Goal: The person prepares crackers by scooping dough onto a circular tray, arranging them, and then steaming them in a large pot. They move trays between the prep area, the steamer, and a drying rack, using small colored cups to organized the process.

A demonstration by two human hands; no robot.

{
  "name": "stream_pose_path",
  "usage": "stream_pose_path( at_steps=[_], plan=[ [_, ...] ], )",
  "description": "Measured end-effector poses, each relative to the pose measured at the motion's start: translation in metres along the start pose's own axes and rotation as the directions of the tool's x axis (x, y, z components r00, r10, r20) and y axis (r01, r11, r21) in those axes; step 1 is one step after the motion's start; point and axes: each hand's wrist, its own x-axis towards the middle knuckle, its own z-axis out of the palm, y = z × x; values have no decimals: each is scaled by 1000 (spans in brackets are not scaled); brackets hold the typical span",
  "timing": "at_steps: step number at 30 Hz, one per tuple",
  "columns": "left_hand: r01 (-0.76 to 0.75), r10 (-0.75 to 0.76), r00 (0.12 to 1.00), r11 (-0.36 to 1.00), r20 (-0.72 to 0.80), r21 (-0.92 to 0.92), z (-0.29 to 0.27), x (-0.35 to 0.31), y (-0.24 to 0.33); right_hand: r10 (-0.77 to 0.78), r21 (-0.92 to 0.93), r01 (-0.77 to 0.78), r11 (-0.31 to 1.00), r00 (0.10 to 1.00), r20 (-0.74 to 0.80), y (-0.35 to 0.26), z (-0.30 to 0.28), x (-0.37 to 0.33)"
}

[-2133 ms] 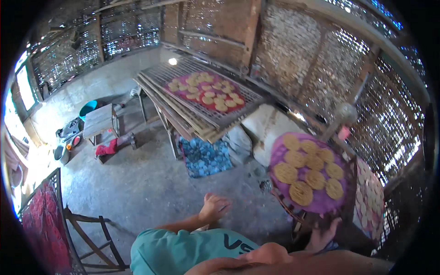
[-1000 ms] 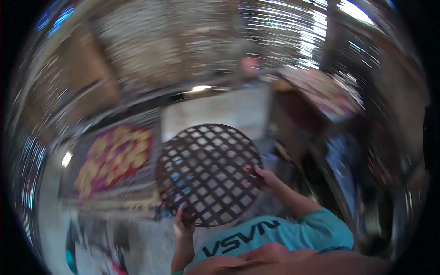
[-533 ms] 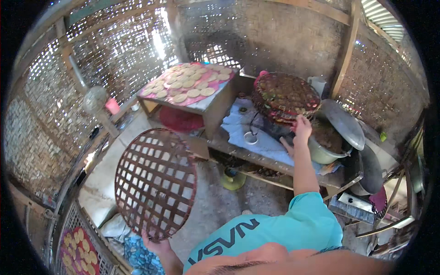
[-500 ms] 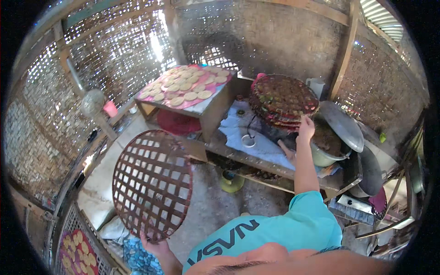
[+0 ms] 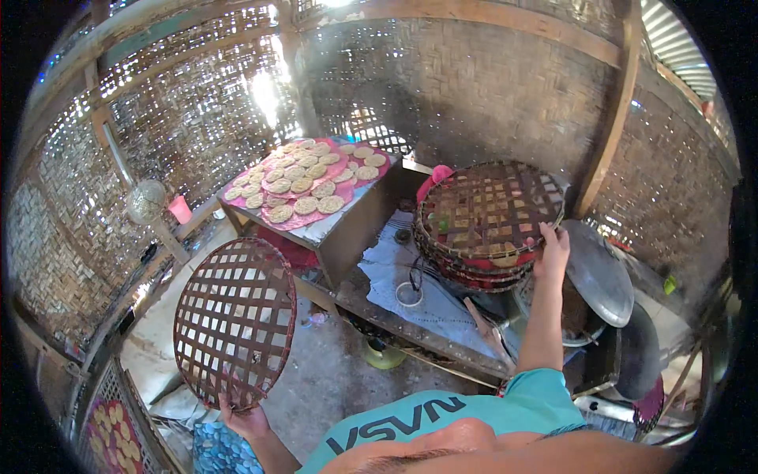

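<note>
My left hand (image 5: 243, 417) grips the lower rim of a round, brown tray of open woven bamboo slats (image 5: 235, 320), held upright over the floor at left. At right, my right hand (image 5: 552, 251) is closed on the near right rim of the top lattice tray (image 5: 491, 207) in a stack of similar round trays. Through its gaps I see red and yellowish patches. Right beside the stack is a large metal pot (image 5: 583, 316) with dark contents and a grey lid (image 5: 596, 268) leaning over it.
Flat, round, pale cakes (image 5: 306, 205) lie on pink sheets atop a wooden box (image 5: 359, 217) at the back. A blue cloth (image 5: 387, 276) covers part of the low bench. More cakes sit on a red sheet (image 5: 118, 442) at lower left. A pink cup (image 5: 180, 209) hangs by the wall.
The view has shifted, and the tray stack appears nearer and lower. My right hand stays at its rim, and the top tray's lattice now shows more clearly. The left tray has shifted slightly left.
</note>
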Motion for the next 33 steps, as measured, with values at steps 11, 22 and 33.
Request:
stream_pose_path(
  at_steps=[11, 22, 33],
  plan=[
    [46, -56, 932, 998, 358, 35, 30, 70, -47, -332, -581, 310, 752, 940, 72, 46, 170, 43],
    [279, -282, 838, 957, 467, 77, 160, 130, -127, 193, 81, -595, 800, 383, 904, 64, 241, -47],
    [-306, -610, 258, 684, 749, 662, 254, 107, -384, -304, 202, 290, 935, 951, 45, -72, 25, -60]
  ],
)
